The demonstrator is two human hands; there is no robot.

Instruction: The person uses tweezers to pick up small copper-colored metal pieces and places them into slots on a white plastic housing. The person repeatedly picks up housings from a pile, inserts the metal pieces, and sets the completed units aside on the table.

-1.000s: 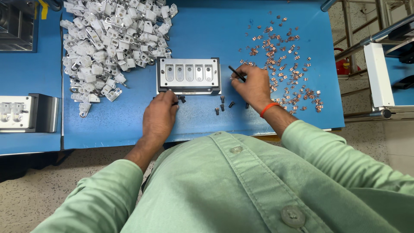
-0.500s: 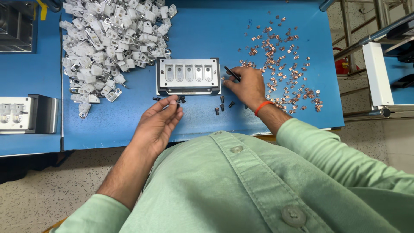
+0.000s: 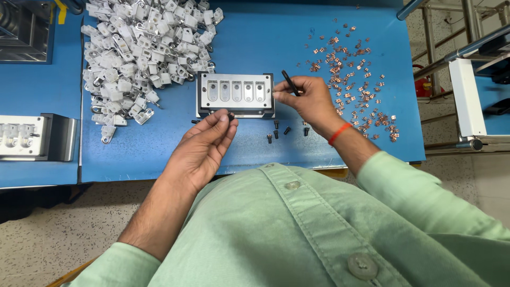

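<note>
On our blue table [image 3: 319, 32] a metal fixture block [image 3: 236, 94] sits between white plastic parts [image 3: 138, 48] and scattered copper clips [image 3: 356, 79]. Our right hand [image 3: 308, 101] has its grip pinching a thin black tool [image 3: 290, 83]; our left hand [image 3: 204, 146] pinches a small black screw [image 3: 231, 115] at the block's front edge.

Single head view, looking steeply down, close over blue table [image 3: 329, 32]
</note>
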